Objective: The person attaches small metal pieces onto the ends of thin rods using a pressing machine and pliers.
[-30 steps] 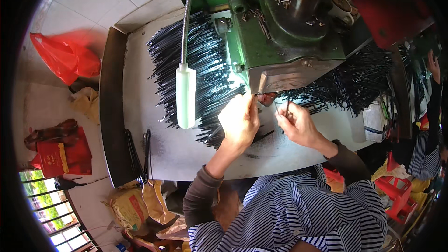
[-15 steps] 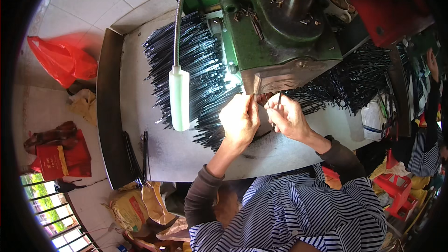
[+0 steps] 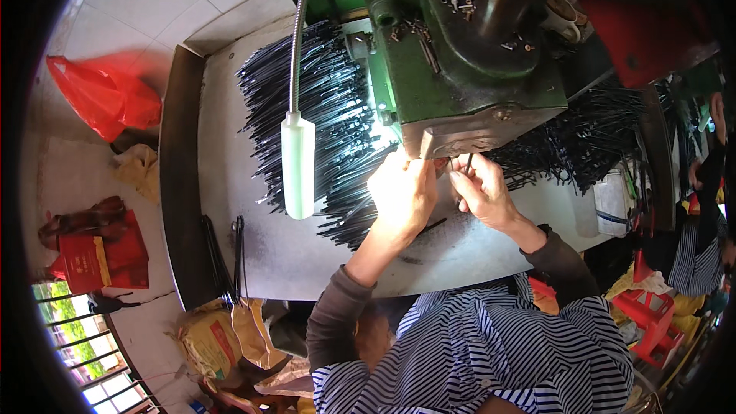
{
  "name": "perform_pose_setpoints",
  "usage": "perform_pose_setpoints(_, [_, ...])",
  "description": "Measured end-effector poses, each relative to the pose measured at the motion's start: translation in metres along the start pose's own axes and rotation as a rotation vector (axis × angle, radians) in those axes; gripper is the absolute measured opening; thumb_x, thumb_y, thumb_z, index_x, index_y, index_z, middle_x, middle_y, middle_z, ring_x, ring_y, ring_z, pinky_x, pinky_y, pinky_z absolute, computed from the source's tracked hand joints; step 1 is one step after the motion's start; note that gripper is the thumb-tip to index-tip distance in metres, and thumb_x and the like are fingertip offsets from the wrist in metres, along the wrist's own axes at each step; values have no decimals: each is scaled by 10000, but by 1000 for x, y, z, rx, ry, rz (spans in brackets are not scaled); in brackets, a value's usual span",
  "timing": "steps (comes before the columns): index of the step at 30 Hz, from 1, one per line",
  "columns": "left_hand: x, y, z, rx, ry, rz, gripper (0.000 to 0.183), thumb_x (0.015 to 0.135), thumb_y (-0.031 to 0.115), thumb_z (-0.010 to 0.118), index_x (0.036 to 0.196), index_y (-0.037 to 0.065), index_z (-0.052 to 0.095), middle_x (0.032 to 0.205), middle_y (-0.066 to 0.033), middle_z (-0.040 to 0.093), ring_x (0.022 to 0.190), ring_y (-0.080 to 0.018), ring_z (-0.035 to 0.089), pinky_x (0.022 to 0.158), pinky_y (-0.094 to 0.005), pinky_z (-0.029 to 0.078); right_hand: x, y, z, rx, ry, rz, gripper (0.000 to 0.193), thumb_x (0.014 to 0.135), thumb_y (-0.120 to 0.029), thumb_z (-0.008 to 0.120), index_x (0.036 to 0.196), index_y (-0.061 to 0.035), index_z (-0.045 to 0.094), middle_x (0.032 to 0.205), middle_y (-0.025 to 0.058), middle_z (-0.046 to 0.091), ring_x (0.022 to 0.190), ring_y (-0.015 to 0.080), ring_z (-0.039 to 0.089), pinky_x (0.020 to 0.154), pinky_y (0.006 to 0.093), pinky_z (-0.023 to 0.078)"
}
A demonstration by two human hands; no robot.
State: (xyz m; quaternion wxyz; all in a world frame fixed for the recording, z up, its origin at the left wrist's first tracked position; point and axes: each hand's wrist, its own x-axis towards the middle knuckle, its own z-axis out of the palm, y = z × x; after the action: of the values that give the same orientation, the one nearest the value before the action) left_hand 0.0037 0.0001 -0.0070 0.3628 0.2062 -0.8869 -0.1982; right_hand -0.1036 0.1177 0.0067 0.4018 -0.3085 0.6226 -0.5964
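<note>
A thin dark rod (image 3: 469, 162) stands up from between the thumb and bent fingers of the right hand (image 3: 486, 193), its upper end showing at the fingertips on the far side of the hand. That hand's pinch is closed on it, just below the near edge of the green machine (image 3: 475, 84). Just to the left, the left hand (image 3: 402, 193) has its fingers drawn together at the same edge; glare and the hand itself hide the fingertips, so I cannot tell whether they grip anything. Left of it and farther off, a broad heap of black rods (image 3: 303, 100) lies on the metal table (image 3: 284, 261), with a white lamp (image 3: 297, 172) hanging over it. Right of the machine lies a second, tangled pile of black rods (image 3: 586, 142).
</note>
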Motion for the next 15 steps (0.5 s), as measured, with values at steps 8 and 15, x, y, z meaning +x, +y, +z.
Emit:
perform_pose_setpoints(8, [6,5,-2,-46,44,-26,108,738,-11,646,805,60,600,654,-83,592,565,-256,577,516,-334,459,2,10,0,2,17,-80,30,904,-35,531,929,-19,538,692,-5,528,530,20,489,431,180,419])
perform_pose_setpoints(15, [0,1,-18,374,-323,199,249,720,83,609,966,57,575,784,-110,572,678,-260,583,566,-350,467,0,4,-4,-21,-16,92,35,904,-52,546,894,-19,548,700,5,545,514,20,485,426,185,415])
